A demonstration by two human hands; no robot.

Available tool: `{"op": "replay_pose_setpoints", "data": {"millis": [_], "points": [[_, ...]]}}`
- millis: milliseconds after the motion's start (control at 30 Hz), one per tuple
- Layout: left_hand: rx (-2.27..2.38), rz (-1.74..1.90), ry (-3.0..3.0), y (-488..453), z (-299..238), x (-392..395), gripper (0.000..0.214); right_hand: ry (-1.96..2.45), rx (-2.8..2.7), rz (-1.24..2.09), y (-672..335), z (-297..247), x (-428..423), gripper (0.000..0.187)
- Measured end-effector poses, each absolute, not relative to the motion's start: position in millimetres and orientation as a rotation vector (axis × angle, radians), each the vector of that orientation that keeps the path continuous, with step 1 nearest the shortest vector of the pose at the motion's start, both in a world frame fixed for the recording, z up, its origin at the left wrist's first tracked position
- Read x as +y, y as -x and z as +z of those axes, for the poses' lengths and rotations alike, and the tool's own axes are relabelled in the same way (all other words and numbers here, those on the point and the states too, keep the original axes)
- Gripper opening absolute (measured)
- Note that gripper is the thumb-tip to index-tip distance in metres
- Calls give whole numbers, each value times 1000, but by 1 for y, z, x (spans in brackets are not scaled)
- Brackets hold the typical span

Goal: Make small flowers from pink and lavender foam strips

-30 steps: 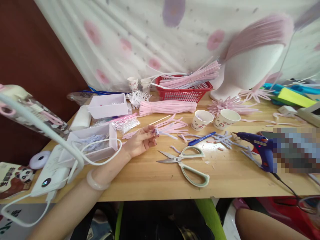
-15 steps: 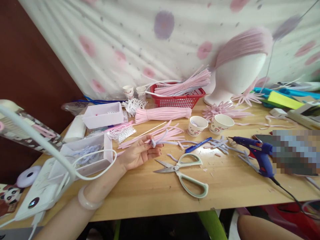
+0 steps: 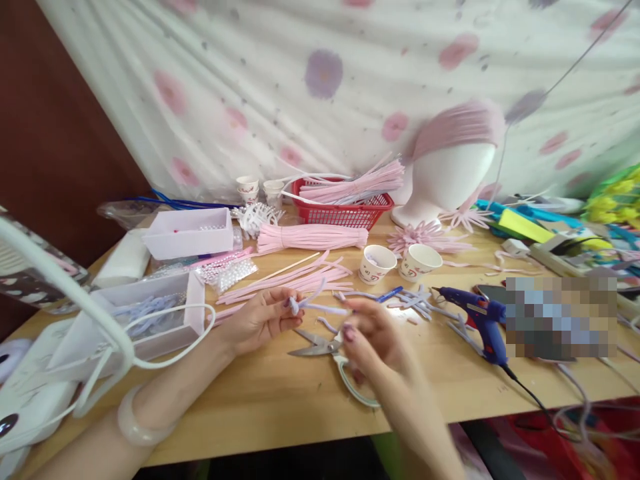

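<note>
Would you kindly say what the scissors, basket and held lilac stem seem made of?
Scissors: blades probably steel, grey with a smooth, faint sheen.
Basket: likely moulded plastic, evenly red with a regular lattice.
Lilac stem: perhaps chenille, matte and soft-edged, though any fibres are too small to make out.

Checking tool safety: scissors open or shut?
Open: the scissors show two blades spread apart, with a gap between their tips. The right hand hides part of the handles.

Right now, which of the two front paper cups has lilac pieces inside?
The left paper cup, farther from the glue gun: lilac pieces show inside; none visible in the right paper cup.
</note>
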State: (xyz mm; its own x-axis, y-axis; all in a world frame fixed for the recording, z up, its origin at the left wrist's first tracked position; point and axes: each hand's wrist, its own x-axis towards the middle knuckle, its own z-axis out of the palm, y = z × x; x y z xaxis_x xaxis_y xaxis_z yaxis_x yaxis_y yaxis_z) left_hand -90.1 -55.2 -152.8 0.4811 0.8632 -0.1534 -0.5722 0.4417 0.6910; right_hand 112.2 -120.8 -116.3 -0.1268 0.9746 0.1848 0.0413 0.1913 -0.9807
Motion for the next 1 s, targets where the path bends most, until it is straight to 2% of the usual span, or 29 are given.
{"op": "replay_pose_setpoints", "data": {"millis": [100,167,300,400,467,767,867,1000], "points": [[499,881,-657,88,-150,-61,19,997,-1270,1318,-89,-125,-111,29],[479,862,-681,88,-148,-63,18,961,-1233,1307,-78,-129,-106,22],[484,894,-718,86,-147,-63,22,978,-1424,890,-75,-131,-104,10],[525,959,-775,83,-147,-64,23,996,-1611,507,-78,-132,-103,15],[583,1014,-798,81,-146,-65,21,1010,-1619,432,-79,-134,-102,13],[761,1075,-1011,74,-151,-69,23,1169,-1254,864,-77,-140,-95,13],[787,1089,-989,74,-151,-70,24,1160,-1152,1068,-80,-137,-92,19],[816,1119,-861,76,-146,-67,27,1210,-1170,1048,-103,-132,-91,26]]}}
